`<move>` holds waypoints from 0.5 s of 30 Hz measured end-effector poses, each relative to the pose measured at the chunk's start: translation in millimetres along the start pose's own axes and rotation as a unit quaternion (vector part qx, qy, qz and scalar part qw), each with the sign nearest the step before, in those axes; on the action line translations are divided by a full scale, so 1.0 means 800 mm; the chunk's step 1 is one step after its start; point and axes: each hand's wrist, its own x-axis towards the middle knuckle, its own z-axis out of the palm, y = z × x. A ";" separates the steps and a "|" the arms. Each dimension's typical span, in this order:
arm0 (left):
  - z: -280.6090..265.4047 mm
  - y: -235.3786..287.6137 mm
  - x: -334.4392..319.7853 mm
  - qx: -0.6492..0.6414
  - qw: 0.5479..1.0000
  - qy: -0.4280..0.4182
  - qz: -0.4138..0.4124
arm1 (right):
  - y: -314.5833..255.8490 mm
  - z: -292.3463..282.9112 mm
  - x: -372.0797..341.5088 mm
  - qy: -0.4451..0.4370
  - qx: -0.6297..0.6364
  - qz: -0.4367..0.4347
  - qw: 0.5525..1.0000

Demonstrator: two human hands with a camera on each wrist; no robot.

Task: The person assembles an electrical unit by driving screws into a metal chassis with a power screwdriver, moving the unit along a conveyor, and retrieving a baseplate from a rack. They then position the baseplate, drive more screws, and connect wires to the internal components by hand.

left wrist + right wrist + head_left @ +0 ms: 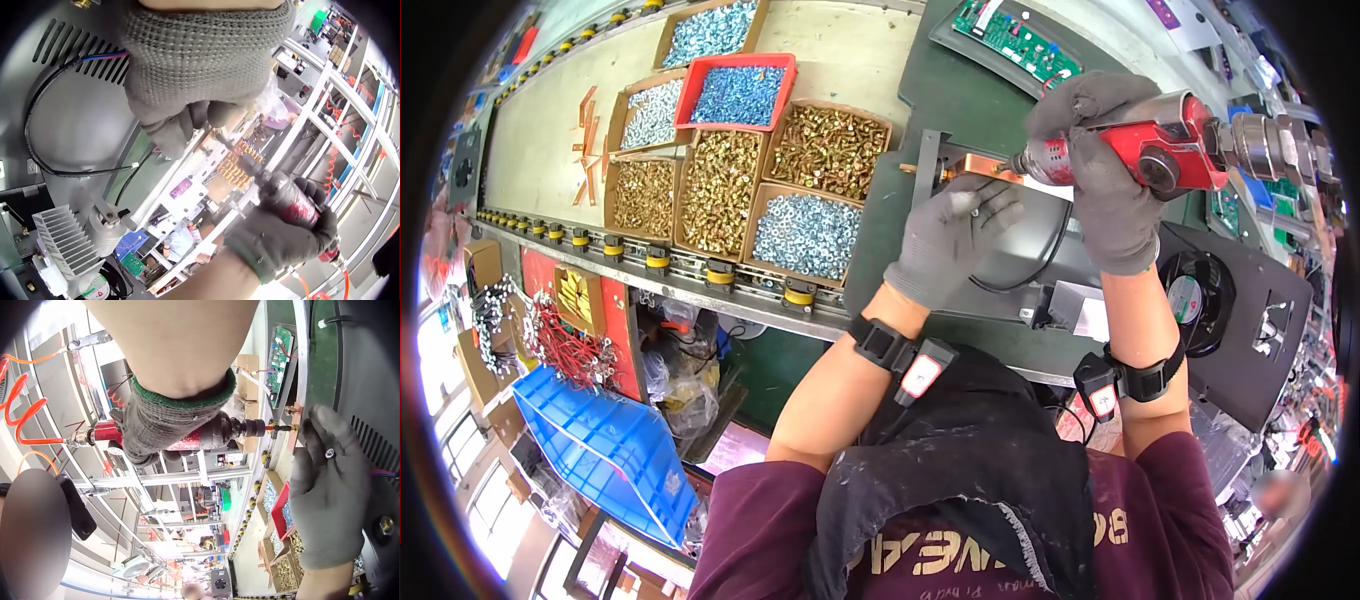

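My right hand (1105,170) grips a red power driver (1165,150), its tip at a copper-coloured strip (985,165). In the right wrist view, the driver's bit meets a fastener on the copper strip (295,434). My left hand (955,235) is beside the strip, palm up with fingers loosely bent; a small silver fastener (329,452) lies against its fingers. From the left wrist view, the left hand (200,75) hides part of the strip, and the right hand (275,240) is wrapped round the driver.
Open boxes of gold fasteners (725,190) and silver washers (805,235) stand left, around a red tray (687,95). A green circuit board (1020,45) is at the back. A dark panel with a fan (1250,350) lies right; a blue crate (605,455) is lower left.
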 end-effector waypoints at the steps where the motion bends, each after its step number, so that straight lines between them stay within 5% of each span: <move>1: -0.006 0.001 -0.001 0.003 1.000 -0.006 -0.005 | 0.000 0.005 0.000 0.004 0.000 -0.016 1.000; 6: -0.012 -0.001 -0.003 0.043 0.999 0.004 -0.026 | 0.003 0.003 0.004 0.004 0.001 -0.027 1.000; 8: -0.003 -0.002 -0.008 0.130 0.991 0.011 -0.015 | 0.009 -0.003 0.006 -0.021 0.129 -0.020 0.991; 11: -0.003 -0.009 -0.004 0.110 0.992 0.068 -0.013 | 0.006 0.001 0.003 0.047 0.006 -0.020 0.999; 15: -0.016 -0.012 -0.004 0.095 0.994 0.057 0.003 | -0.012 0.002 0.008 0.021 0.009 0.010 1.000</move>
